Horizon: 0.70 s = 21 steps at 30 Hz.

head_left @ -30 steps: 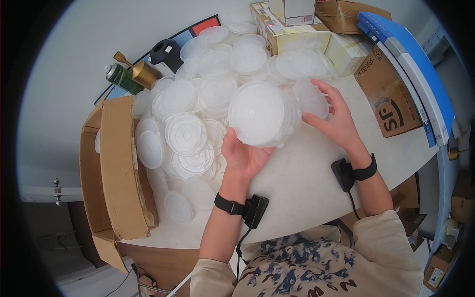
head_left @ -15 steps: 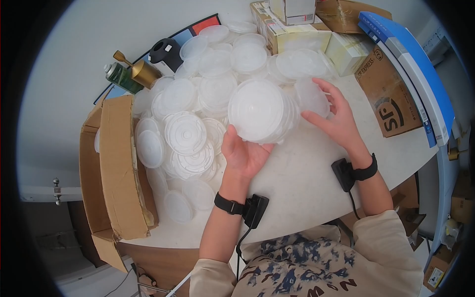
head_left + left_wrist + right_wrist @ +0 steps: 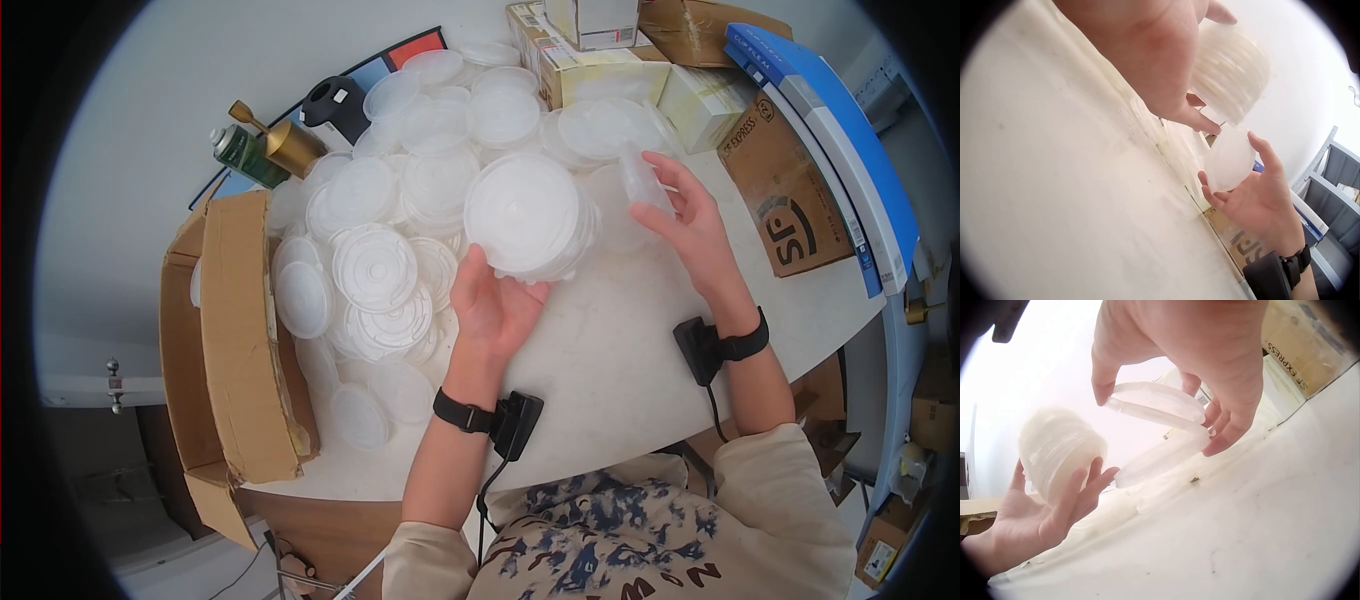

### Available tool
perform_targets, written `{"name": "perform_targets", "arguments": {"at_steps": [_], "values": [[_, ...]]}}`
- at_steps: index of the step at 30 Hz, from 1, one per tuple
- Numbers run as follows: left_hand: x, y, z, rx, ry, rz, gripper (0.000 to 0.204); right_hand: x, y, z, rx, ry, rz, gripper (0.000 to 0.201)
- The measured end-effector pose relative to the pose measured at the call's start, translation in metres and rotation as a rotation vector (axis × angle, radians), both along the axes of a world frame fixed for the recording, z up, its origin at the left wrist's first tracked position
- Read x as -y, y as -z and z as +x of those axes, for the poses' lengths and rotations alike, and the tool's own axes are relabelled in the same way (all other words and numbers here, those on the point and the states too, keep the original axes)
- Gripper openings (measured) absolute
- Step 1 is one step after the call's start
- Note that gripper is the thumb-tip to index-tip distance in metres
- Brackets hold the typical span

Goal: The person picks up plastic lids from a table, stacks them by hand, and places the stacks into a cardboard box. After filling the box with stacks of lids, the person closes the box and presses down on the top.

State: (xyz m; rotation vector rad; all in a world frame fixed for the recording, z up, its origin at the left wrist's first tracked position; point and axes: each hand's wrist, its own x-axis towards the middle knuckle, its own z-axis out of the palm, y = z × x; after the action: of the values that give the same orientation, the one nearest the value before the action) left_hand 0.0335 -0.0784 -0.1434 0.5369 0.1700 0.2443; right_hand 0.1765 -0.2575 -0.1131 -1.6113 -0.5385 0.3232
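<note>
My left hand point(image 3: 492, 310) holds a thick stack of round translucent plastic lids point(image 3: 522, 215), thumb at the near edge and fingers beneath. The stack is tilted on its side over the table. To its right, my right hand point(image 3: 697, 232) pinches small translucent lids point(image 3: 643, 182) between thumb and fingers. In the right wrist view an upper lid point(image 3: 1157, 403) and a lower lid point(image 3: 1163, 457) spread apart like a V, joined near the right fingers. The lower one's far edge is right at the left fingertips. Part of the left palm is hidden behind the stack.
A large heap of similar lids point(image 3: 375, 265) covers the table's left and back. An open cardboard box point(image 3: 240, 340) stands at left, beside a gold pot point(image 3: 292, 150) and a green can point(image 3: 245, 155). Cartons point(image 3: 600, 80) and blue binders point(image 3: 815, 130) line the back and right.
The lid in my right hand has turned from nearly face-on to edge-on, and another lid now shows apart from it. The right hand moved slightly right; the stack rose a little.
</note>
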Motion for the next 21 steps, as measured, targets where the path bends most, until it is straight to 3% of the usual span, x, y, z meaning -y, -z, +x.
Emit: {"name": "perform_targets", "arguments": {"at_steps": [9,13,15,21], "values": [[0.002,-0.003,0.005,-0.036,-0.08,0.094,0.078,0.003,-0.004,0.002,-0.22,-0.06,0.07,0.062],[0.002,-0.004,0.005,-0.066,-0.056,0.2,0.075,0.002,-0.003,0.001,-0.2,-0.058,0.082,0.062],[0.003,-0.004,0.006,-0.07,-0.03,0.227,0.073,0.002,0.0,0.0,-0.008,-0.048,0.063,0.063],[0.008,-0.003,0.009,-0.134,-0.004,0.392,0.08,0.0,-0.006,-0.012,0.267,-0.07,0.067,0.076]]}}
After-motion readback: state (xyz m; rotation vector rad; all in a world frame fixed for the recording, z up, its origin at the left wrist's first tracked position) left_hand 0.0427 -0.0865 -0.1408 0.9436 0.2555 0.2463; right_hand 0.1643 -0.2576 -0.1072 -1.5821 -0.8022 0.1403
